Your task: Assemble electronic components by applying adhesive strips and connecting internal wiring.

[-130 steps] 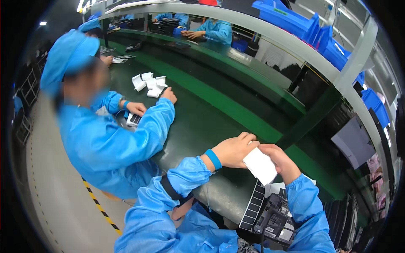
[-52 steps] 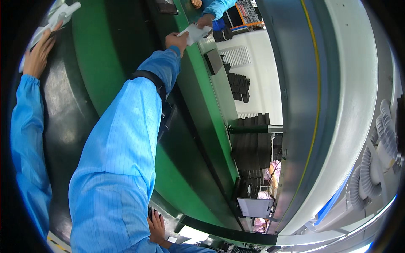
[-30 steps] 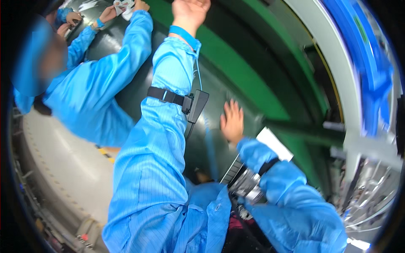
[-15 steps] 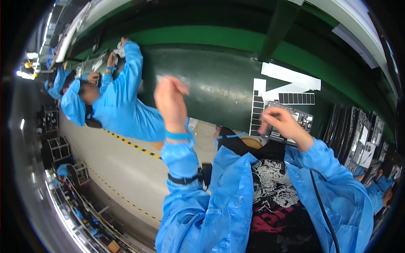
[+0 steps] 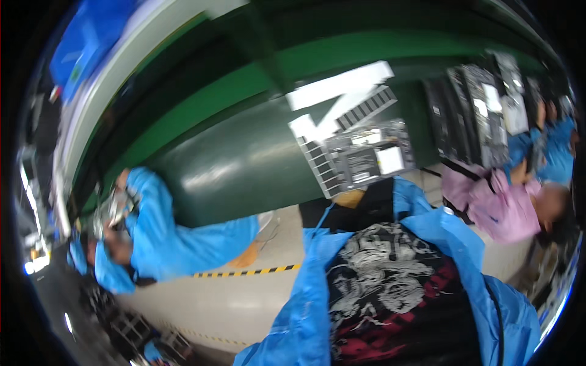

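Neither my left hand nor my right hand shows; only my blue sleeves are in view, low at both sides. On the green bench (image 5: 244, 146) in front of me lies an opened electronic unit (image 5: 357, 163), flat and dark like a laptop base, with a white patch on its right part. Along its left side runs a white strip with black rectangles (image 5: 318, 165). A second strip of black rectangles (image 5: 366, 110) lies slanted behind the unit. Farther back rests a long white strip (image 5: 342, 85), partly over other white sheets. Blur hides the fine detail.
Several dark flat units (image 5: 464, 116) stand in a row at the right of the bench. A co-worker in blue (image 5: 177, 238) leans over the bench at the left. Another person in pink (image 5: 488, 201) is at the right. Striped floor tape (image 5: 244, 272) lies behind the bench.
My left hand, raised before, and my right hand, over the electronic unit before, have both left the view. The view has swung rightward, bringing the person in pink into sight.
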The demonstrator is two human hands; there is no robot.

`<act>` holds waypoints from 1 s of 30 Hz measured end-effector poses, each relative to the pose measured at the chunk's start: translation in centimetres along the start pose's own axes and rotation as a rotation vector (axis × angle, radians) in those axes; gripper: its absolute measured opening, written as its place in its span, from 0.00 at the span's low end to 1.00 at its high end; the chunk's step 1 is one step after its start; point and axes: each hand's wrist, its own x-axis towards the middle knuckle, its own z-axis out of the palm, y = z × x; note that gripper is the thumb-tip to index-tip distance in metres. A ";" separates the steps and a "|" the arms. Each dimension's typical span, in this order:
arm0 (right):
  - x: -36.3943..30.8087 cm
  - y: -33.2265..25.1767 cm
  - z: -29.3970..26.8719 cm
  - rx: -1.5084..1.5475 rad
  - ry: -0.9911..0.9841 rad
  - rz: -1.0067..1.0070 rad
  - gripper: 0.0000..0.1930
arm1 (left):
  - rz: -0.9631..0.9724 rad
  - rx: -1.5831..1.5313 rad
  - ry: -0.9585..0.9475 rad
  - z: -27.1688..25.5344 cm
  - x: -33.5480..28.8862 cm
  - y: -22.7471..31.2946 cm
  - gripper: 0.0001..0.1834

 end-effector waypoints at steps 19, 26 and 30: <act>6.5 13.9 17.4 0.426 0.145 0.517 0.16 | 0.085 0.153 -0.071 4.1 16.6 12.3 0.18; 6.5 15.7 19.9 0.421 0.132 0.602 0.16 | 0.086 0.170 -0.086 6.7 20.4 12.8 0.18; 9.0 17.0 23.1 0.406 0.107 0.598 0.16 | 0.050 0.184 -0.040 6.1 22.5 10.2 0.18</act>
